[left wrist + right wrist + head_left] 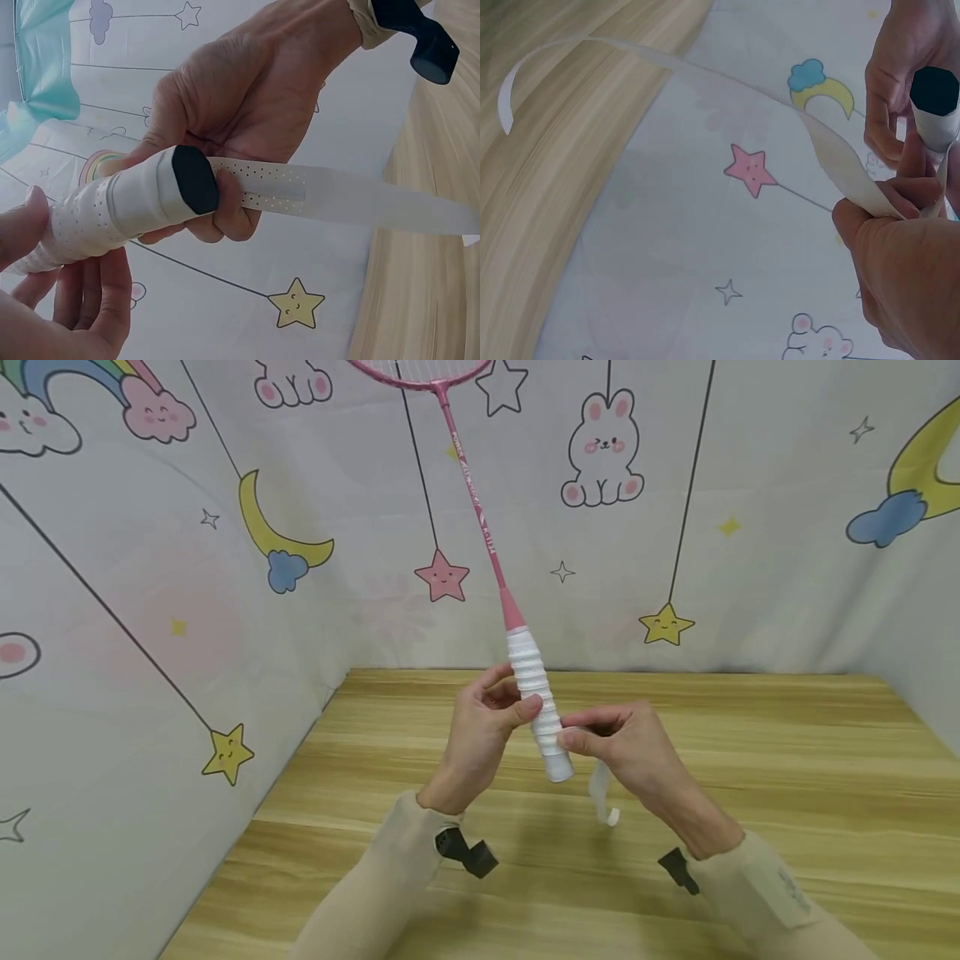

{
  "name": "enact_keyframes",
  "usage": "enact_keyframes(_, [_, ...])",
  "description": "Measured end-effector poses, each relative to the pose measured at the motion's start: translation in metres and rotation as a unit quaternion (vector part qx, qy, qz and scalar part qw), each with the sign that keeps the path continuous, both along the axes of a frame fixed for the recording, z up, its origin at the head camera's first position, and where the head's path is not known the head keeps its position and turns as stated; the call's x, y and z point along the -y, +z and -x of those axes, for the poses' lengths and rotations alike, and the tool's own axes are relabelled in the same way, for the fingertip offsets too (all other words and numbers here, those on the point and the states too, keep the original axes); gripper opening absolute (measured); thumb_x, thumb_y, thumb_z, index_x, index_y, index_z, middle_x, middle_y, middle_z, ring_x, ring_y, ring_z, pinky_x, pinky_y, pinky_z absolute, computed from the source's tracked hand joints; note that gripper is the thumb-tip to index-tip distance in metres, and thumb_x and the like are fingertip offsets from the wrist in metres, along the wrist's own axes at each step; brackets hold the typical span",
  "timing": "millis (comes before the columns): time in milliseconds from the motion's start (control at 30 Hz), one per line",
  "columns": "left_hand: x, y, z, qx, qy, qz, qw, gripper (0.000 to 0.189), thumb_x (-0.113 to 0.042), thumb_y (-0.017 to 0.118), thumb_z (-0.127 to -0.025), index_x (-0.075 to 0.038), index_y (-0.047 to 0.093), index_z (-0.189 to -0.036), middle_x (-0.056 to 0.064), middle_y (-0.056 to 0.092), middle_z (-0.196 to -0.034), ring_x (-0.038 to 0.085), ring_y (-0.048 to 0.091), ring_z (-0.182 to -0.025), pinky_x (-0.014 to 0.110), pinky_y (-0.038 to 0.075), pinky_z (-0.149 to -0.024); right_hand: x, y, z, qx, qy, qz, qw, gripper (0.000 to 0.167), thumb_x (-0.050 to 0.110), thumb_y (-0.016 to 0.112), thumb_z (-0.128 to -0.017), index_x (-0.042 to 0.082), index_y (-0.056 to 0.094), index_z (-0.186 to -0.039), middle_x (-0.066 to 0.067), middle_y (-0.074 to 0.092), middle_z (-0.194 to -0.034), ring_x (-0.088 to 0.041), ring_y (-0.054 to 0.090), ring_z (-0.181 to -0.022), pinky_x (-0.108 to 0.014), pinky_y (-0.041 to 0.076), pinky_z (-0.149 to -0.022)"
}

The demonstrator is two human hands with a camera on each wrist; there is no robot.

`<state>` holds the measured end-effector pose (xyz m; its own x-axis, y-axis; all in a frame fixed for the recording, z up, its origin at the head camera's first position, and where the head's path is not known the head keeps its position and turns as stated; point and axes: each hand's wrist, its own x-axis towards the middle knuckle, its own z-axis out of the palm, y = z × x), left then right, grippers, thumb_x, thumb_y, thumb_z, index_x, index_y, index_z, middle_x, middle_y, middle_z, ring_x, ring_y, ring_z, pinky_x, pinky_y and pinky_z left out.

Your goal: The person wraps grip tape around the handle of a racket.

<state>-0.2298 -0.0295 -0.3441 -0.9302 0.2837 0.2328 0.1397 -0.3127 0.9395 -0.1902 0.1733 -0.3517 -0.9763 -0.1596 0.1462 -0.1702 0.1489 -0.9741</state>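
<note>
A pink badminton racket (pixel 477 502) slants up and away in the head view, its handle (pixel 530 681) wound in white perforated grip tape. My left hand (pixel 480 727) holds the wrapped handle, thumb lying across the front. Beside the handle's lower end, my right hand (pixel 637 756) pinches the grip tape (pixel 262 184) between thumb and fingers. From there the loose tape (pixel 832 154) trails away in a long curve in the right wrist view. A dark butt cap (pixel 196 180) shows at the handle's end in the left wrist view.
Below the hands is a wood-grain tabletop (pixel 787 777). A white cloth backdrop (pixel 525 627) with printed stars, moons and rabbits stands behind and at the sides. Teal fabric (pixel 49 67) shows at the left wrist view's edge. Black wrist mounts (pixel 467 852) sit on both sleeves.
</note>
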Motion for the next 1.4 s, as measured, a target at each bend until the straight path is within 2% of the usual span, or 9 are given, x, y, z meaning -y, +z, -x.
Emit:
enact_keyframes(100, [0.002,-0.0043,0.0021,-0.006,-0.019,-0.021,0.9996,0.073,-0.022,0.087,-0.093,0.01,0.055,-0.15,-0.004,0.067,-0.105,0.012,0.063,-0.098,0.021,0.059,-0.087,0.0,-0.0008,0.0002,0.003,0.001,0.001,1.0,0.028,0.009,0.082,-0.097,-0.009,0.079,-0.119,0.004,0.085,-0.105,-0.009,0.077,-0.099,-0.027,0.063,-0.093])
enact_keyframes(200, [0.0033,-0.0071,0.0033,-0.012,-0.034,-0.039,0.9986,0.103,-0.046,0.091,-0.072,0.013,0.055,-0.149,-0.005,0.069,-0.105,0.011,0.063,-0.097,0.021,0.06,-0.086,-0.0008,-0.0019,0.0009,0.004,0.003,0.004,1.0,0.028,0.008,0.082,-0.098,-0.009,0.079,-0.119,0.006,0.085,-0.104,-0.009,0.077,-0.099,-0.027,0.063,-0.094])
enact_keyframes(500, [0.003,-0.007,0.0056,-0.001,-0.048,-0.052,0.9975,0.118,-0.054,0.094,-0.065,0.013,0.048,-0.151,-0.008,0.071,-0.105,0.007,0.068,-0.095,0.02,0.061,-0.085,-0.0023,-0.0023,0.0024,0.019,-0.002,0.003,0.9998,0.029,0.013,0.083,-0.098,-0.006,0.079,-0.119,0.01,0.085,-0.101,-0.008,0.077,-0.099,-0.027,0.061,-0.095])
enact_keyframes(600, [0.0036,-0.0075,0.0064,0.006,-0.058,-0.066,0.9961,0.112,-0.049,0.093,-0.069,0.012,0.046,-0.151,-0.007,0.073,-0.106,0.007,0.073,-0.095,0.02,0.062,-0.084,-0.0024,-0.0023,0.0038,0.03,0.0,-0.002,0.9996,0.031,0.014,0.083,-0.098,-0.006,0.079,-0.121,0.011,0.084,-0.101,-0.008,0.077,-0.1,-0.027,0.06,-0.095])
enact_keyframes(800, [0.0054,-0.0065,0.0054,-0.002,-0.102,-0.09,0.9907,0.055,-0.009,0.067,-0.105,0.01,0.044,-0.152,-0.003,0.078,-0.108,0.011,0.079,-0.098,0.025,0.064,-0.092,-0.0016,-0.0032,0.0055,0.049,0.036,0.013,0.9981,0.039,0.016,0.081,-0.1,-0.01,0.074,-0.129,0.011,0.083,-0.106,-0.006,0.075,-0.104,-0.025,0.059,-0.097])
enact_keyframes(1033, [0.0055,-0.0044,0.0048,-0.006,-0.138,-0.112,0.984,0.039,0.008,0.047,-0.111,-0.003,0.046,-0.148,-0.001,0.081,-0.115,0.013,0.08,-0.106,0.029,0.064,-0.1,-0.0037,-0.0016,0.0061,0.046,0.053,0.027,0.9971,0.042,0.016,0.082,-0.099,-0.013,0.072,-0.128,0.013,0.083,-0.105,-0.007,0.074,-0.105,-0.024,0.059,-0.097])
enact_keyframes(1133, [0.0048,-0.0042,0.0035,-0.022,-0.114,-0.082,0.9898,0.043,0.008,0.052,-0.107,-0.007,0.048,-0.146,-0.002,0.078,-0.118,0.012,0.078,-0.108,0.028,0.062,-0.101,-0.0034,-0.0008,0.0047,0.036,0.04,0.02,0.9984,0.039,0.016,0.082,-0.098,-0.011,0.074,-0.126,0.012,0.083,-0.103,-0.009,0.074,-0.102,-0.026,0.059,-0.097])
enact_keyframes(1233, [0.0024,-0.0038,0.0023,-0.055,-0.054,-0.009,0.997,0.054,0.004,0.066,-0.099,-0.008,0.049,-0.148,-0.006,0.072,-0.118,0.011,0.071,-0.109,0.027,0.059,-0.097,-0.0014,-0.0003,0.003,0.026,0.019,0.007,0.9995,0.036,0.015,0.083,-0.098,-0.009,0.077,-0.123,0.008,0.084,-0.104,-0.011,0.075,-0.099,-0.027,0.061,-0.096])
enact_keyframes(1400, [-0.0014,-0.0019,0.0001,-0.077,0.032,0.068,0.9942,0.062,0.002,0.078,-0.094,-0.006,0.055,-0.151,-0.005,0.069,-0.112,0.013,0.065,-0.103,0.029,0.055,-0.093,0.0018,-0.0007,0.0008,0.009,-0.008,-0.012,0.9998,0.031,0.013,0.084,-0.097,-0.006,0.079,-0.12,-0.001,0.085,-0.108,-0.014,0.076,-0.098,-0.029,0.063,-0.092])
